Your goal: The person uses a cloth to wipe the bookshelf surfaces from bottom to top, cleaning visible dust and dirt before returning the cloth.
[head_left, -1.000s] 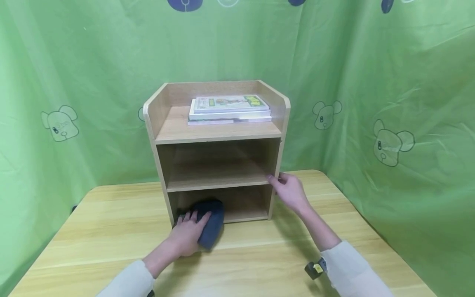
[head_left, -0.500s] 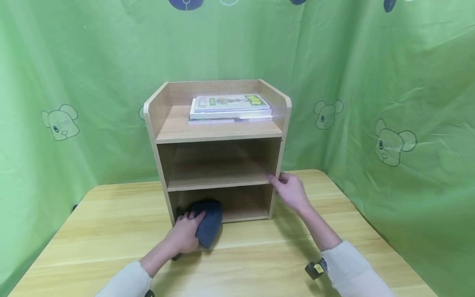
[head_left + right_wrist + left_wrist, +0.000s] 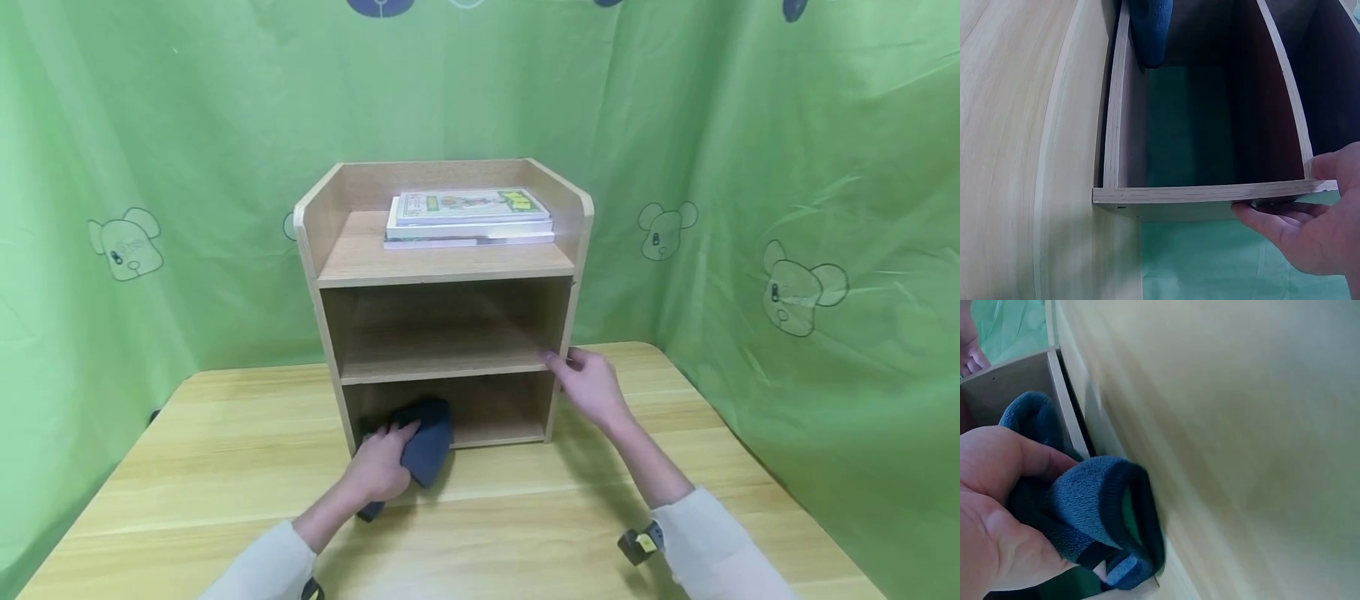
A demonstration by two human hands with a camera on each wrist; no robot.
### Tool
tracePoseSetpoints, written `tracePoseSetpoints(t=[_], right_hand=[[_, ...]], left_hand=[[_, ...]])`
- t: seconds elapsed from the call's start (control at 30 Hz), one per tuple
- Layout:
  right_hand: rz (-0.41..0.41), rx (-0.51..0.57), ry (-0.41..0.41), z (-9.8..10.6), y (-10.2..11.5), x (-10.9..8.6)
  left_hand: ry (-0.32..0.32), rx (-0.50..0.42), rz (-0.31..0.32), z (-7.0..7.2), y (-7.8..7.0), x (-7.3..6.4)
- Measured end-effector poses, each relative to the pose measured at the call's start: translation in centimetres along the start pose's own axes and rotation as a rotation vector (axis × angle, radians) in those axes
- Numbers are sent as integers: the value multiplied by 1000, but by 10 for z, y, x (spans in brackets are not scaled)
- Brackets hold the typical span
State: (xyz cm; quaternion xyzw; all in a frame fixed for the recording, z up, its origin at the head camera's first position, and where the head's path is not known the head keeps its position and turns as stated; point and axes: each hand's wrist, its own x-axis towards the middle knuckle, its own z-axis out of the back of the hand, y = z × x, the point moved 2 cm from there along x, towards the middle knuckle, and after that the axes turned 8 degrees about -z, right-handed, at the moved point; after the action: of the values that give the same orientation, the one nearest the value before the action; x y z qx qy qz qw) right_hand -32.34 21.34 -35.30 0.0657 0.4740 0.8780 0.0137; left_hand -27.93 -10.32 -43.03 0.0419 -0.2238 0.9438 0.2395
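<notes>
A small wooden shelf unit [image 3: 450, 275] stands on the table. My left hand [image 3: 378, 467] grips a dark blue cloth [image 3: 429, 442] at the left end of its bottom compartment. In the left wrist view the bunched cloth [image 3: 1094, 494] has a darker edge band and lies between thumb and fingers, by the shelf's lower front edge. My right hand [image 3: 592, 387] holds the unit's right side panel at the middle shelf's height. The right wrist view shows the thumb at the panel's front edge and the fingers [image 3: 1272, 225] on its outer face.
A short stack of books [image 3: 468, 218] lies on the unit's top shelf. The light wooden table [image 3: 525, 533] extends around the unit. A green curtain [image 3: 810, 167] with mouse drawings hangs behind and to the sides.
My left hand has shifted slightly with the blue cloth along the bottom compartment's left front, and the cloth's folds have changed shape. My right hand keeps its hold on the side panel.
</notes>
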Motion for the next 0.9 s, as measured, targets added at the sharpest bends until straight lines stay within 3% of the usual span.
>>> tracePoseSetpoints(t=[0.13, 0.33, 0.9], right_hand=[[-2, -1, 5, -1, 0, 0], [1, -4, 7, -1, -1, 0], [10, -7, -12, 1, -2, 1]], left_hand=[[-31, 8, -5, -8, -7, 0], [30, 77, 32, -25, -23, 7], [146, 119, 34, -60, -89, 53]])
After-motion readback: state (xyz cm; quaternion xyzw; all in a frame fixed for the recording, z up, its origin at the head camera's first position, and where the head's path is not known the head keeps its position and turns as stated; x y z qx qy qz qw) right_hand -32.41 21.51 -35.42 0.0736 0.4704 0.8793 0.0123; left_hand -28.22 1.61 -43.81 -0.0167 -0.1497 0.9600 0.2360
